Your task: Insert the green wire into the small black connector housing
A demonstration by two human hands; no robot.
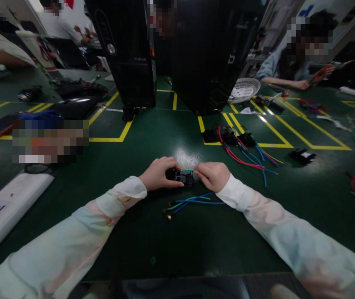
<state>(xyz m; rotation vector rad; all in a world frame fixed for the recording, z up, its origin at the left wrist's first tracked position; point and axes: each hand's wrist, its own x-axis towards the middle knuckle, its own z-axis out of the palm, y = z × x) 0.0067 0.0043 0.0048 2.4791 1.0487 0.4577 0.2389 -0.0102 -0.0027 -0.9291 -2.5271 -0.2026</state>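
In the head view my left hand grips a small black plastic socket housing between thumb and fingers, just above the green tabletop. My right hand pinches a short green wire, whose left end reaches over the housing's upper edge. Whether that end sits inside the housing, I cannot tell. Just below my hands lie several loose blue and green wires with brass-coloured terminals at their left ends.
Black housings with red and blue wires lie to the right; another black block sits beyond. Two tall black cases stand ahead. A white power strip is at left, a white basket behind. Other people sit around the table.
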